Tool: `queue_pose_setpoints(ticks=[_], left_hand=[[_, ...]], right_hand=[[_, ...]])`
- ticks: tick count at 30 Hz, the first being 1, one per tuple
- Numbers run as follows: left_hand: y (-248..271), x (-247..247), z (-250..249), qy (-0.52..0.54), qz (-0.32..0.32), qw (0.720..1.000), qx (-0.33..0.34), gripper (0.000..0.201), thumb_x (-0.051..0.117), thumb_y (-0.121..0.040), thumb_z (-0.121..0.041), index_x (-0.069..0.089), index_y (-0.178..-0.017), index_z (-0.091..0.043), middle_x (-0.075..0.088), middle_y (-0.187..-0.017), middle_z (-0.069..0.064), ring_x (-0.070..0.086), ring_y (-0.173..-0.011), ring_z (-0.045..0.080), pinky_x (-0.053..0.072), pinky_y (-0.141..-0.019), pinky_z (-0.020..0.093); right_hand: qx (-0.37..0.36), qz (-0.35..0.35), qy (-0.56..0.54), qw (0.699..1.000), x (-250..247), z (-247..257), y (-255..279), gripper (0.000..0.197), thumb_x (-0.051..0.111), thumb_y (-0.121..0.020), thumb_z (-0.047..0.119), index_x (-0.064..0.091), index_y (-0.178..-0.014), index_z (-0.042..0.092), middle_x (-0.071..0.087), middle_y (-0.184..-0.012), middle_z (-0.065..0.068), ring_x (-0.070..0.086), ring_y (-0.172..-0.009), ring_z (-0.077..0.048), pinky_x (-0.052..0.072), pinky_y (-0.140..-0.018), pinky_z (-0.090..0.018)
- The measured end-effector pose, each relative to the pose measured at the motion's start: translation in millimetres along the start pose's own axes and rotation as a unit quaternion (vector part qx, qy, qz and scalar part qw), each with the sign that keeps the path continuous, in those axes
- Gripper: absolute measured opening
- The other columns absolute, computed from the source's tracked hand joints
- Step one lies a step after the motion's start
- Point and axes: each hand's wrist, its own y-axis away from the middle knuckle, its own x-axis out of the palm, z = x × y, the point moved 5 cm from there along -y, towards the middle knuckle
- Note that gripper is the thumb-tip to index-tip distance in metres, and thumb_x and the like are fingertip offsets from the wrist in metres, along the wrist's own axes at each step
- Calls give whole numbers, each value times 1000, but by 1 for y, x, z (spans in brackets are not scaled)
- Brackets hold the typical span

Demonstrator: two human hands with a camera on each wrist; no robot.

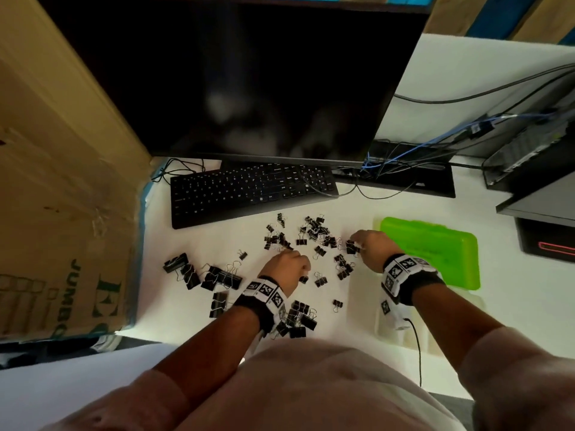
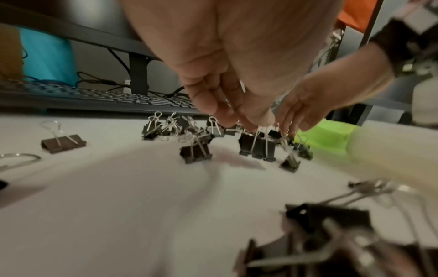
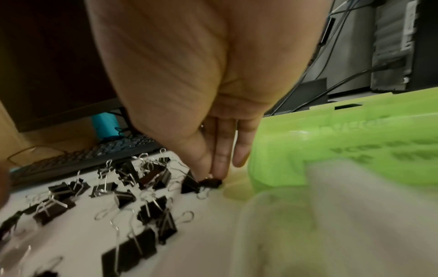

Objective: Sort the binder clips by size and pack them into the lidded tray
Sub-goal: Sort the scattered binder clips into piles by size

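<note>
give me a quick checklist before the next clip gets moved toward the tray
1. Right hand has a clip: ok, its fingertips pinch a small binder clip by the green tray.
2. Left hand has a clip: ok, its fingers pinch the wire handles of a clip hanging over the desk.
3. Tray lid open to receive clips: not ok, the head view shows the lid closed.
4. Large clips kept apart: ok, the large clips lie grouped at the left.
5. Small clips sorted: not ok, the small clips lie scattered below the keyboard.
6. Compartments inside the tray: cannot tell.
</note>
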Motion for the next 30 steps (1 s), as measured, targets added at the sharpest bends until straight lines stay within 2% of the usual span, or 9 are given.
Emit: queue_pose_setpoints(ticks=[3,6,12,15,18,20,22,26,30], left_hand=[[10,-5,0,47,7,999,-17,23,44,-90,-5,59,-95,-21,52,-93,-5,52,-87,16,48,-76,30],[25,-13,10,57,-4,997,-51,25,43,-90,-6,57,-92,-26,52,-93,-9,55,-84,15,50,-74,30],[48,6,40,50,58,990,-116,29,48,-84,2,59,-87,-25,56,-94,-4,56,-86,15,53,-79,35],[56,18,39,83,84,987,-111,14,55,-90,-12,66,-93,-18,61,-101,3,58,-94,18,50,-88,33],[61,19,33,88,106,985,-100,18,56,-91,-29,68,-100,-18,62,-103,3,57,-96,17,47,-90,32],[60,13,33,103,78,986,-102,21,53,-93,-32,66,-101,-19,61,-102,-1,55,-94,14,47,-91,32],[52,-2,36,115,9,987,-112,22,49,-95,-30,63,-107,-19,58,-106,-3,54,-96,11,45,-94,30],[28,-27,46,140,-124,964,-191,31,60,-89,-23,54,-119,-20,52,-117,1,57,-98,17,47,-93,31],[12,-15,50,136,-86,956,-246,59,70,-81,-17,40,-130,-18,37,-132,6,53,-112,27,44,-95,35]], right_hand=[[-20,24,-24,999,8,-1,0,50,47,-82,-5,53,-128,15,62,-123,-12,60,-109,-29,51,-92,-35],[-37,7,-34,999,11,8,-5,42,59,-86,7,54,-126,18,62,-120,-10,62,-103,-28,51,-90,-36],[-80,-21,44,996,9,27,-9,16,58,-87,24,66,-101,26,63,-109,-3,61,-96,-26,52,-76,-35],[-81,-21,56,995,1,34,-7,15,55,-88,24,67,-97,21,59,-106,-4,61,-94,-27,52,-75,-36],[-95,-13,29,995,-11,41,1,15,56,-88,20,68,-95,14,53,-106,-6,61,-90,-27,51,-79,-35],[-131,-40,-11,991,-20,50,11,12,58,-86,17,68,-90,11,56,-102,-8,60,-86,-24,47,-80,-31],[-157,-37,-58,985,-21,63,24,7,61,-85,18,66,-85,12,62,-95,-6,58,-77,-17,47,-75,-26],[-189,67,-69,977,19,86,40,8,63,-87,24,63,-92,18,65,-101,0,59,-78,-10,47,-74,-23],[-205,130,-31,970,58,98,44,19,60,-88,27,62,-104,18,65,-111,-4,63,-91,-19,47,-80,-25]])
